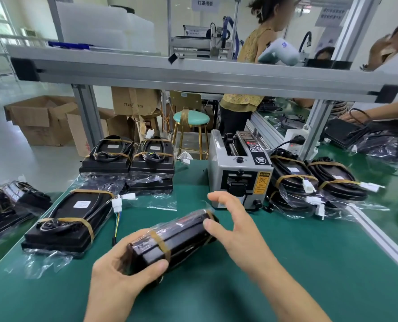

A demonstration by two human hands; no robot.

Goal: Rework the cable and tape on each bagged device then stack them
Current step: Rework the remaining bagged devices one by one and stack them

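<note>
The left hand (126,263) grips the near end of the bagged device (172,240), its long axis running up-right toward the right hand (232,219), whose fingers are spread at the far end.

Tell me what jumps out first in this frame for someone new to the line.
Front and centre, the left hand grips a bagged device banded with brown tape, tilted on edge over the green mat, while the right hand touches its far end with fingers spread. Just behind sits a grey tape dispenser. Stacks of taped, bagged devices flank it, left and right.
</note>
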